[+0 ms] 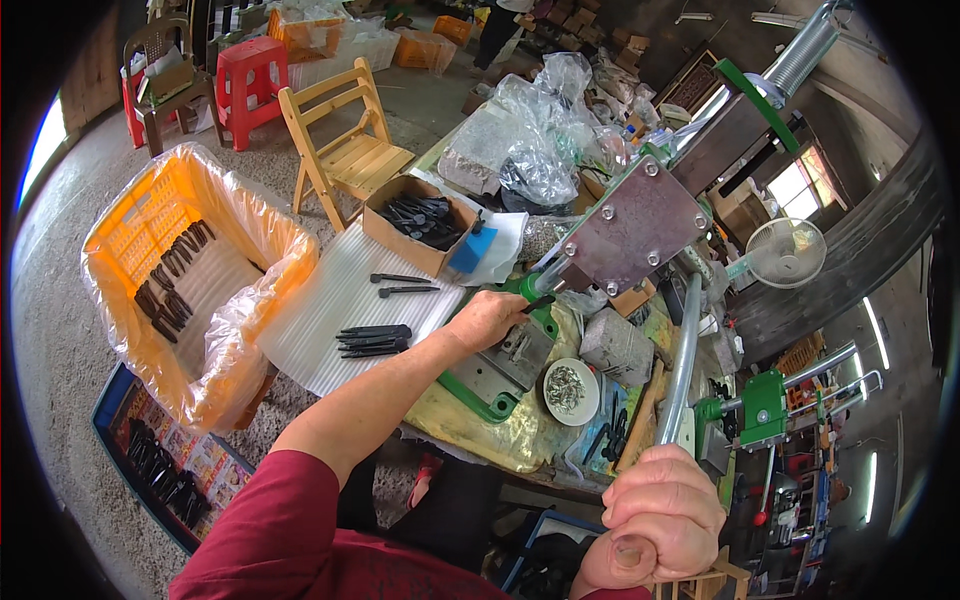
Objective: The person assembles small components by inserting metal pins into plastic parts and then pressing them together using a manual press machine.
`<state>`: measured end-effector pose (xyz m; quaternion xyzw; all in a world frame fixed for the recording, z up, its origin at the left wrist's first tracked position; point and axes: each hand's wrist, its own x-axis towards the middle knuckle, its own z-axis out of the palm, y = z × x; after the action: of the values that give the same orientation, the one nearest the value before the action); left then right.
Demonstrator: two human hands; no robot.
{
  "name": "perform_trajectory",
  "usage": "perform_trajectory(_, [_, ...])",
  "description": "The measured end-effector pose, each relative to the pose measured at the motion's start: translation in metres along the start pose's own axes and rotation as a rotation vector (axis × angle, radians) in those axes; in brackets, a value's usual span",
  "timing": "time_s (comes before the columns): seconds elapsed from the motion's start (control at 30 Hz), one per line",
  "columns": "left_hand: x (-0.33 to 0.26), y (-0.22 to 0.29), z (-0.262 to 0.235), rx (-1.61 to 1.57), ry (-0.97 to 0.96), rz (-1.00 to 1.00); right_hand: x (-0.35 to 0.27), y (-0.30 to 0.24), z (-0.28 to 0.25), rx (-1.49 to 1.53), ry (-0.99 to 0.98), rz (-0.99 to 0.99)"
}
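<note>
My left hand [488, 318] is closed on a slim black part [539, 304] at the metal fixture of a green hand press [492, 408]. Wrapped in a fist, my right hand [662, 515] grips the upper end of the press's long steel lever [684, 355]. Beside the fixture is a white bowl [553, 408] of small metal pins. Left of my left hand, a bundle of slim black parts [374, 341] and two single ones [402, 279] lie on white foam sheet [300, 335]. Whatever is under the press head is partly hidden by my fingers.
A cardboard box [400, 245] of black parts stands behind the foam. To the left is a plastic-lined orange crate [130, 225], above a blue tray [110, 400]. A grey block [617, 342] sits right of the press. Beyond stand a wooden chair [360, 160] and a fan [786, 251].
</note>
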<state>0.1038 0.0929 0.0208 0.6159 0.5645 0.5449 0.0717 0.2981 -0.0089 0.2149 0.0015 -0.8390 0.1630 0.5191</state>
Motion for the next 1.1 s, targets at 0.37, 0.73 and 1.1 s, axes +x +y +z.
perform_trajectory(0.37, [0.001,-0.003,0.000,-0.008,0.071,0.020,-0.104,0.091,0.033,-0.258,-0.247,-0.205])
perform_trajectory(0.73, [-0.003,-0.003,-0.001,0.010,0.025,0.010,-0.060,0.035,0.010,-0.050,-0.195,-0.095])
perform_trajectory(1.1, [0.004,0.028,-0.013,-0.117,0.040,-0.344,-0.026,0.012,0.004,-0.091,0.020,-0.108])
